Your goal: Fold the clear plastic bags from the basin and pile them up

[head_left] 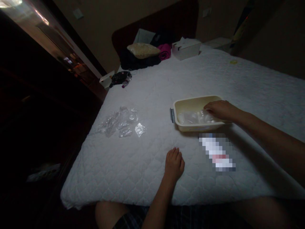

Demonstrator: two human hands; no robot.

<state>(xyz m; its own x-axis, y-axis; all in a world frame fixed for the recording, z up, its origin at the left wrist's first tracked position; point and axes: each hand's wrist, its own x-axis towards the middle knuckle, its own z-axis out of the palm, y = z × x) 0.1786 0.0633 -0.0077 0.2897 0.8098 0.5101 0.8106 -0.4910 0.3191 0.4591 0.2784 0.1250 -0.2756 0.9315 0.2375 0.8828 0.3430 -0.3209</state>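
My right hand (219, 109) reaches over the right side of a cream plastic bin (199, 128), its fingers closed on a clear plastic bag (206, 117) inside. More clear plastic lies along the bin floor, its details blurred. A grey latch handle (172, 115) sits on the bin's left end. On the white quilted bedcover (147, 171), my left hand (175, 163) rests palm down, holding nothing, fingers loosely bent. Between that hand and the bin is a gap of bedcover. To the left lie several crumpled clear plastic bags (119, 121), with a small flat one (140, 129) at their right edge.
A pixelated flat object (216, 152) lies just in front of the bin. Toward the headboard (181, 19) are a beige cushion (143, 51), a rolled pink cloth (165, 52) and a white box (187, 49). Dark items (120, 78) lie near the bed's left edge.
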